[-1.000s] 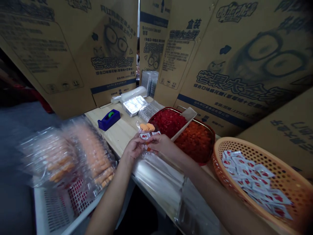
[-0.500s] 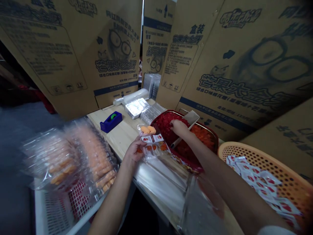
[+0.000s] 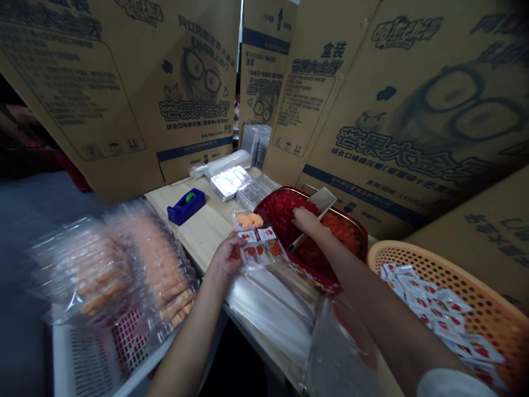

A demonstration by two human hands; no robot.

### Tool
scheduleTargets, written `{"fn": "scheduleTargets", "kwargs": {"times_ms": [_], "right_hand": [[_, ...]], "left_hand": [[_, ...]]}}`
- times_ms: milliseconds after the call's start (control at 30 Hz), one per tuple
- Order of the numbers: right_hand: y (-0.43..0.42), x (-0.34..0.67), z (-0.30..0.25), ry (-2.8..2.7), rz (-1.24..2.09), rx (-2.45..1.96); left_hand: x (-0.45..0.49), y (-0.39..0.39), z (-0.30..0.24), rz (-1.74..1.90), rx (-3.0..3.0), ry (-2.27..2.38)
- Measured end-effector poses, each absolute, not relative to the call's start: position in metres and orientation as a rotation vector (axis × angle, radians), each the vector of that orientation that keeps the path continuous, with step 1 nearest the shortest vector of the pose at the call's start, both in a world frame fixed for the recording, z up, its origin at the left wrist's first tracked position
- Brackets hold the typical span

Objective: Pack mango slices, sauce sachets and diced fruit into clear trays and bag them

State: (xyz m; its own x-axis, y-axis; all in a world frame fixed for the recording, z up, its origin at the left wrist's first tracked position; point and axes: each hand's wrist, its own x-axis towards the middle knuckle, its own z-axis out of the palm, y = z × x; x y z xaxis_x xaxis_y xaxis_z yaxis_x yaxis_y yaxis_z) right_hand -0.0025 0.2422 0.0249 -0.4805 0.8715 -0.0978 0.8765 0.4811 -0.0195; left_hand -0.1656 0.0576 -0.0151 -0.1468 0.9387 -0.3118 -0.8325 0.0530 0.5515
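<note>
My left hand (image 3: 228, 256) grips the near left edge of a clear plastic compartment tray (image 3: 257, 227), thumb on top. In the tray are two orange puffy pieces (image 3: 250, 220), two white sachets with red print (image 3: 265, 234) and several orange-red pieces (image 3: 275, 250). My right hand (image 3: 306, 219) reaches into the heap of small red pieces (image 3: 279, 209) in a red basin (image 3: 366, 242). Its fingers are curled down among them, and the fingertips are hidden. A white scoop (image 3: 323, 200) lies across the basin beside that hand, over orange pieces (image 3: 341, 231).
An orange perforated basket (image 3: 384, 248) of sachets stands at right. Trays with orange pieces (image 3: 155, 259) are stacked above a white crate (image 3: 61, 353) at left. A blue tape dispenser (image 3: 187, 207), clear trays (image 3: 229, 182) and plastic film (image 3: 268, 314) lie on the table. Cardboard boxes (image 3: 198, 71) wall the back.
My right hand has shifted slightly right and nearer within the red pieces, its fingers more drawn in. My left hand keeps the tray in nearly the same place.
</note>
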Motion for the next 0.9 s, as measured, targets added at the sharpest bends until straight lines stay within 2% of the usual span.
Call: {"fn": "scheduleTargets", "kwargs": {"times_ms": [500, 600, 700, 767, 900], "right_hand": [[0.214, 0.013, 0.043, 2.919, -0.718, 1.768], [0.185, 0.011, 0.051, 3.033, -0.968, 1.614], [0.155, 0.007, 0.049, 3.102, -1.262, 1.239], [0.140, 0.005, 0.046, 3.078, -1.279, 1.045], [0.126, -0.001, 0.045, 3.112, -1.098, 0.861]], "left_hand": [[-0.169, 0.060, -0.019, 1.529, 0.199, 0.741], [-0.168, 0.060, -0.018, 1.533, 0.193, 0.747], [-0.167, 0.060, -0.016, 1.537, 0.192, 0.749], [-0.165, 0.060, -0.014, 1.542, 0.195, 0.749], [-0.164, 0.060, -0.014, 1.548, 0.198, 0.756]]}}
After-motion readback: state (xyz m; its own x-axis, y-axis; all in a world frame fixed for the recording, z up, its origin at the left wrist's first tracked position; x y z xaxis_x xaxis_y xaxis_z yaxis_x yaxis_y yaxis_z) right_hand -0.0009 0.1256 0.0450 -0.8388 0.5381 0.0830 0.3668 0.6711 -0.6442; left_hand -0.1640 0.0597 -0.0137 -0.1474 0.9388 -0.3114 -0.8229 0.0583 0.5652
